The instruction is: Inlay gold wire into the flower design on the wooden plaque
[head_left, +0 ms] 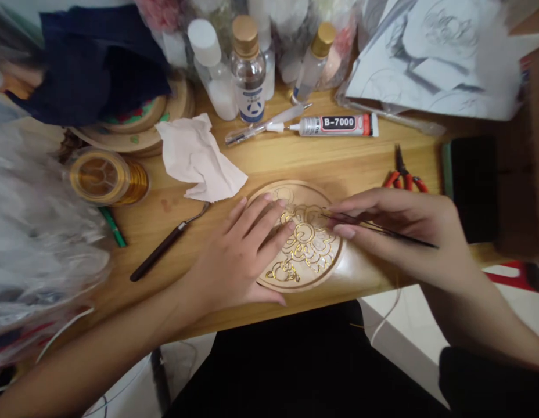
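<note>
A round wooden plaque [334, 273] with a raised rim lies at the table's front edge. Gold wire [305, 233] traces a flower pattern on its face, and thin drawn lines show near the top. My left hand [241, 255] rests flat over the plaque's left side, fingers spread, the thumb by its lower rim. Between the thumb and fingers of my right hand [400, 223] is a pair of dark tweezers [395, 233]. Their tips are over the upper right of the flower; whether they pinch any wire is too small to tell.
Behind the plaque lie a white tissue [197, 154], a B-7000 glue tube [334, 125] and a pen [265, 125]. Bottles [248, 75] stand farther back. A dark-handled tool [158, 251] and a gold wire spool [108, 177] are left; red-handled pliers [404, 174] and a phone [472, 186] are right.
</note>
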`<state>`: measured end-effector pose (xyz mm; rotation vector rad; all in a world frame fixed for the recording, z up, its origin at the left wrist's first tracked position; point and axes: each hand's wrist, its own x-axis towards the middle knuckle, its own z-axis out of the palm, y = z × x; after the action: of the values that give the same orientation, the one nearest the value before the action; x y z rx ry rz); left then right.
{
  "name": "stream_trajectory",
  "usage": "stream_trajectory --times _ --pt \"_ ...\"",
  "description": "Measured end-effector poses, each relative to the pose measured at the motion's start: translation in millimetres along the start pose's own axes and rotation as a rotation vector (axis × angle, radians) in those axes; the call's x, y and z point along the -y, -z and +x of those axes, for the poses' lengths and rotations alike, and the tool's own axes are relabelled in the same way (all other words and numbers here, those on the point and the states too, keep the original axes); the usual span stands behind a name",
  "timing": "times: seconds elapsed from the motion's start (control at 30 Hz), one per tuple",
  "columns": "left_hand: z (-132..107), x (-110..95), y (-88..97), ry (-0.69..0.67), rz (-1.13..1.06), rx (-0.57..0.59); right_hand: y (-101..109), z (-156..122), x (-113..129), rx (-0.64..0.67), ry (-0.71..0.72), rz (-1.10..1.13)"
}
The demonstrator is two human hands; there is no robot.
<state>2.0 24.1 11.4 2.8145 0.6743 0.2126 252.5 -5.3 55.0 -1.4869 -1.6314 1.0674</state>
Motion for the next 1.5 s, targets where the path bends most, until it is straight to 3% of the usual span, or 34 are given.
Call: stream_trajectory --times 0.27,0.5,0.63,0.97,1.23,1.5 --pt "-2 1 -4.0 0.009 -0.042 -0.014 -6 4 -12 0.106 -0.006 0.0" --pt "-3 -1 -6.5 0.026 -0.049 -0.021 -3 15 -12 0.186 0.15 -0.122" --pt "-2 0 -5.6 0.022 -0.071 -0.029 -4 21 -13 0.228 0.168 -0.139" --pt "0 2 -3.2 -0.019 -0.064 -0.041 -10 26 -14 0.244 0.233 -0.135" --pt "-2 3 -5.1 -0.011 -0.066 -0.043 -15 26 -15 0.171 0.267 -0.135" --pt "-4 3 -13.3 -0.014 -0.046 -0.122 -19 21 -14 0.096 0.202 -0.159"
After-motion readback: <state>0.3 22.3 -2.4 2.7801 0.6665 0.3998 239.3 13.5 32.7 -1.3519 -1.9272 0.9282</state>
